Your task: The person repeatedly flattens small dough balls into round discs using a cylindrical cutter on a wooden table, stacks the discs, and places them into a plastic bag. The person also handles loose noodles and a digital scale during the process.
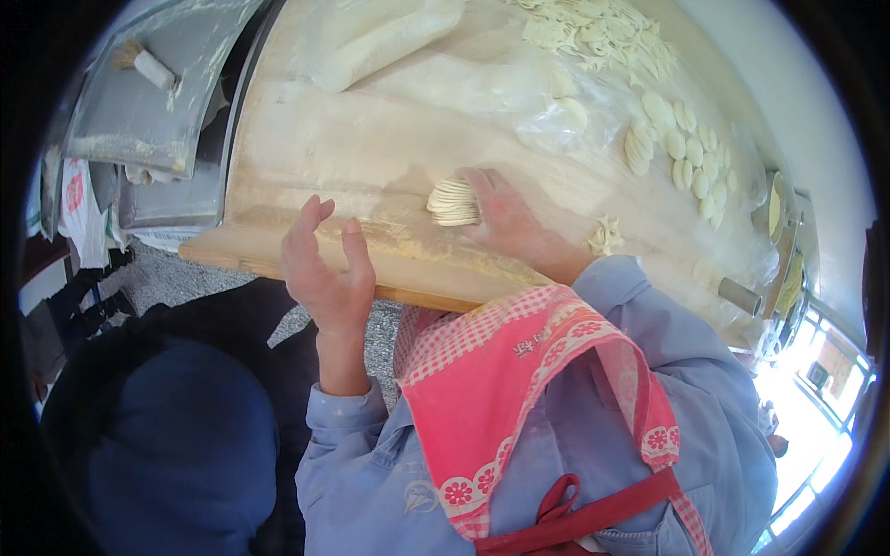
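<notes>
On the floured wooden board, a stack of thin round dough wrappers lies on its side near the front edge. My right hand is curled against the stack's right end, holding it. Raised over the board's front edge, my left hand has its fingers and thumb apart and holds nothing. A small heap of dough scraps lies just beyond my right wrist. Round dough pieces are spread at the right, and a large heap of dough scraps sits at the far side.
A long dough roll lies under clear plastic film at the back. A metal tray at the left holds a brush. A grey tube lies at the right. A person in dark clothes is close at my left.
</notes>
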`<state>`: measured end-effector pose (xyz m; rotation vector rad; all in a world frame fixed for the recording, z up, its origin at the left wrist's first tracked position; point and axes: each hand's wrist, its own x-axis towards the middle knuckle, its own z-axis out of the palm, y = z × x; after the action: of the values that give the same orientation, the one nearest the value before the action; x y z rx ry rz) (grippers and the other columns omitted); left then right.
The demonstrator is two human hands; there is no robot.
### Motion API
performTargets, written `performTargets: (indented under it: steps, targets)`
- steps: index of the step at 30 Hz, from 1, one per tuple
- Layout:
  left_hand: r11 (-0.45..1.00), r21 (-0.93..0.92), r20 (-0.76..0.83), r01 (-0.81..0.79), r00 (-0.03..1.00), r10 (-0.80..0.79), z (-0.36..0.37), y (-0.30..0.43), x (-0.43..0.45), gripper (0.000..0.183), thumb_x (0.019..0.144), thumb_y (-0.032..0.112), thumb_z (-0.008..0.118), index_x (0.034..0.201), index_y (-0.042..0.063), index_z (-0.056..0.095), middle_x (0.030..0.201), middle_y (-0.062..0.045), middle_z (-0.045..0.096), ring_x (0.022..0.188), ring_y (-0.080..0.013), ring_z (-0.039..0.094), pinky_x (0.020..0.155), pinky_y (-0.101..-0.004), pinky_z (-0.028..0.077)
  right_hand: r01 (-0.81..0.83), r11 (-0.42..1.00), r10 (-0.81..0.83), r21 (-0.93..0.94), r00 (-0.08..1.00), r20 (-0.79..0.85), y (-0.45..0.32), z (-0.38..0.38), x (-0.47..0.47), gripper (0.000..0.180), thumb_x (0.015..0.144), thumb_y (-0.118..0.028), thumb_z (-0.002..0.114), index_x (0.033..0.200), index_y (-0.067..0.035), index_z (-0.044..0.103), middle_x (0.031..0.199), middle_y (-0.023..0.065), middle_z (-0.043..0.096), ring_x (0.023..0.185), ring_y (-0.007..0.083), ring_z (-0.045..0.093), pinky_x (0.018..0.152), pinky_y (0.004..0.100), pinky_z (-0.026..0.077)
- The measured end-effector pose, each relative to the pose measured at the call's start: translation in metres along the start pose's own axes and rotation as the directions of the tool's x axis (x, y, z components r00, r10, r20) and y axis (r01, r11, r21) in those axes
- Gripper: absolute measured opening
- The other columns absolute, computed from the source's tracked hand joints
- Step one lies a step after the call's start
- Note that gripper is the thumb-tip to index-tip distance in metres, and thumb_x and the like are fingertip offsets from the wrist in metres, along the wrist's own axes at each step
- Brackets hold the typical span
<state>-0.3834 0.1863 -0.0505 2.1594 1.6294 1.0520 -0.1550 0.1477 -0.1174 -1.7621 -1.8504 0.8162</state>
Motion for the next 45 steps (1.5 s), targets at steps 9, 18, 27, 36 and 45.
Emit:
performTargets:
  steps: [9, 18, 27, 36, 45]
  targets:
    - [0.165, -0.661, 0.688, 0.732, 0.680, -0.256, 0.053, 0.074, 0.017, 0.052, 0.102, 0.038, 0.039, 0.130, -0.005, 0.049, 0.128, -0.017, 0.055, 0.116, -0.0238, 0.053, 0.098, -0.0351, 0.042, -0.113, 0.921, 0.118, 0.372, 0.993, 0.009, -0.044, -0.063, -0.005, 0.066, 0.068, -0.017, 0.078, 0.123, -0.004, 0.047, 0.109, 0.0202, 0.060, 0.104, 0.0379, 0.058, 0.089, 0.0443, 0.047]
    - [-0.700, -0.378, 0.829, 0.605, 0.559, 0.035, 0.070, 0.095, 0.011, 0.070, 0.098, 0.055, 0.035, 0.138, -0.002, 0.040, 0.130, -0.019, 0.052, 0.121, -0.0307, 0.051, 0.103, -0.0437, 0.041, 0.063, 0.988, -0.021, 0.142, 0.959, -0.283, -0.081, -0.107, -0.019, 0.066, 0.064, -0.022, 0.080, 0.119, -0.005, 0.047, 0.111, 0.0164, 0.058, 0.101, 0.0358, 0.055, 0.091, 0.0450, 0.043]
    - [-0.725, -0.297, 0.843, 0.622, 0.527, 0.106, 0.075, 0.116, 0.012, 0.069, 0.097, 0.056, 0.037, 0.137, 0.000, 0.041, 0.130, -0.020, 0.052, 0.119, -0.0331, 0.052, 0.101, -0.0484, 0.042, 0.094, 0.995, -0.084, 0.019, 0.951, -0.296, -0.078, -0.126, -0.035, 0.062, 0.063, -0.025, 0.080, 0.114, -0.007, 0.049, 0.099, 0.0152, 0.061, 0.094, 0.0345, 0.058, 0.086, 0.0434, 0.043]
    - [-0.734, -0.174, 0.867, 0.657, 0.455, 0.202, 0.086, 0.118, 0.010, 0.062, 0.098, 0.051, 0.039, 0.131, 0.000, 0.045, 0.125, -0.019, 0.054, 0.113, -0.0323, 0.055, 0.097, -0.0491, 0.044, -0.079, 0.981, 0.120, 0.178, 0.966, -0.231, -0.057, -0.124, -0.043, 0.068, 0.067, -0.028, 0.079, 0.123, -0.003, 0.049, 0.105, 0.0197, 0.061, 0.101, 0.0373, 0.058, 0.090, 0.0447, 0.046]
    - [-0.764, -0.257, 0.854, 0.592, 0.508, 0.106, 0.083, 0.126, 0.015, 0.055, 0.099, 0.046, 0.041, 0.126, -0.002, 0.048, 0.119, -0.017, 0.058, 0.109, -0.0312, 0.057, 0.096, -0.0459, 0.046, 0.151, 0.978, -0.203, -0.145, 0.848, -0.490, -0.057, -0.115, -0.049, 0.051, 0.066, -0.019, 0.078, 0.111, -0.006, 0.059, 0.109, 0.0136, 0.058, 0.092, 0.0320, 0.058, 0.085, 0.0428, 0.048]
